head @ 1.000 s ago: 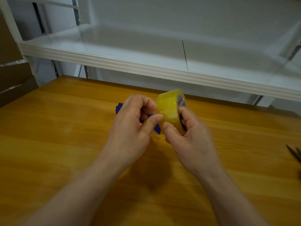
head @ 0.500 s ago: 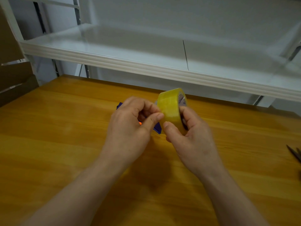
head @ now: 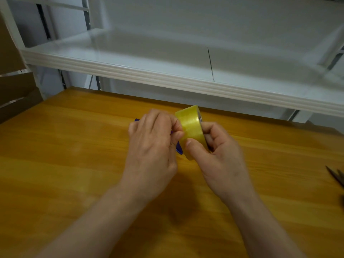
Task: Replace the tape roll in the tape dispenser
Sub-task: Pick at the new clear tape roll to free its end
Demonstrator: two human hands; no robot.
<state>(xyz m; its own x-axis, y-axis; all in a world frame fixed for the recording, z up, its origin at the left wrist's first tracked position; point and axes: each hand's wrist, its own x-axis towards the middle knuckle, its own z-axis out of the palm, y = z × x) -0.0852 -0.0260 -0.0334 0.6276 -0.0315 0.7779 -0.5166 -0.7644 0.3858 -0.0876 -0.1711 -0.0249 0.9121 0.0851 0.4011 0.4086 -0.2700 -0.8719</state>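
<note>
A yellowish roll of clear tape (head: 191,127) stands on edge above the wooden table (head: 65,155). My right hand (head: 219,157) grips it, thumb on the outer face and fingers at its right side. My left hand (head: 154,146) is curled beside the roll, its thumb and forefinger pinched against the roll's left face. A blue tape dispenser (head: 179,148) lies behind my left hand, with only small blue parts showing at the hand's left and lower right edges. Whether my left hand also touches the dispenser is hidden.
A white shelf (head: 167,79) runs above the table's far edge. Dark scissor blades (head: 336,176) lie at the right edge of the table. Brown cardboard (head: 13,84) stands at the far left.
Both hands stay together at the same spot. My left fingers have curled tighter against the roll's left face, hiding the orange part of the dispenser seen earlier.
</note>
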